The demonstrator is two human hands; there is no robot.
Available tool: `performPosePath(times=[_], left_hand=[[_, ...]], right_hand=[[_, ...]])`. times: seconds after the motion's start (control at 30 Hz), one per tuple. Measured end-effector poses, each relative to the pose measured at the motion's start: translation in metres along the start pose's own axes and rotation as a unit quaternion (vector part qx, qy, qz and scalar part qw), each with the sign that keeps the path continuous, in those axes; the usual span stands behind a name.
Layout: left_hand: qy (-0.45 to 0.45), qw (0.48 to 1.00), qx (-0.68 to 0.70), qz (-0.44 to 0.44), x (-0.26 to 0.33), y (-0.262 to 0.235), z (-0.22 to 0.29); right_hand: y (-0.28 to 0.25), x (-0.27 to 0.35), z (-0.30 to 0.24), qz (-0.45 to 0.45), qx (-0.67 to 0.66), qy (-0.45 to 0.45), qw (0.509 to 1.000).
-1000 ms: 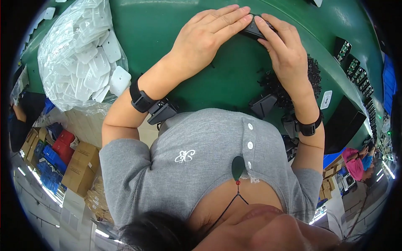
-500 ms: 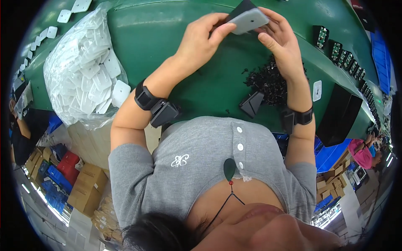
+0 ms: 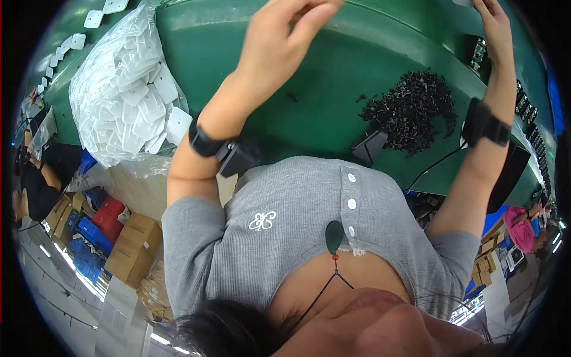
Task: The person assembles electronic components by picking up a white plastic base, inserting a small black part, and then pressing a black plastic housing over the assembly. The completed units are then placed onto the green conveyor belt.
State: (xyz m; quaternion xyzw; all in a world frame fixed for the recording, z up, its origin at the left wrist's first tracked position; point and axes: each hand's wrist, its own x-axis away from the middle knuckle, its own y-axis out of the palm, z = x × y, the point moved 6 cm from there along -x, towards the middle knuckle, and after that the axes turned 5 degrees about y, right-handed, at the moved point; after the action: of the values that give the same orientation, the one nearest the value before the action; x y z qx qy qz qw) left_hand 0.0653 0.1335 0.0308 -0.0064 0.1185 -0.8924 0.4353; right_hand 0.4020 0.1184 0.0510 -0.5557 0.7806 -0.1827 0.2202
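My left hand (image 3: 284,37) is at the top of the view, fingers curled and thumb pressed toward them. Its fingertips reach the upper edge, so whatever they hold, if anything, is hidden. Far to the right, my right hand (image 3: 497,27) reaches up to the upper edge. Its fingers are at a pale grey plate (image 3: 463,2), most of which is cut off. Below my right hand stands a black housing with a green circuit board (image 3: 477,53). Between my arms lies a heap of small black parts (image 3: 413,110).
A clear bag of white plates (image 3: 128,95) lies at left, with one loose white plate (image 3: 178,125) beside my left forearm. A small black block (image 3: 370,146) sits by the table's near edge. Black housings (image 3: 526,110) line the right side. A co-worker in pink (image 3: 519,229) is at far right.
My hands have parted. The right has swung to the far right with the plate; the left has risen slightly. The black heap is fully uncovered.
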Motion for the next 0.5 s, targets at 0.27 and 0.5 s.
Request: performPosePath(times=[0.27, 0.5], left_hand=[[0.109, 0.951, -0.288, 0.004, 0.104, -0.034, -0.007], [0.149, 0.934, -0.323, -0.041, 0.121, -0.023, -0.006]], right_hand=[[-0.013, -0.041, 0.041, -0.067, 0.134, 0.032, 0.988], [-0.007, -0.04, 0.041, -0.03, 0.183, -0.003, 0.983]])
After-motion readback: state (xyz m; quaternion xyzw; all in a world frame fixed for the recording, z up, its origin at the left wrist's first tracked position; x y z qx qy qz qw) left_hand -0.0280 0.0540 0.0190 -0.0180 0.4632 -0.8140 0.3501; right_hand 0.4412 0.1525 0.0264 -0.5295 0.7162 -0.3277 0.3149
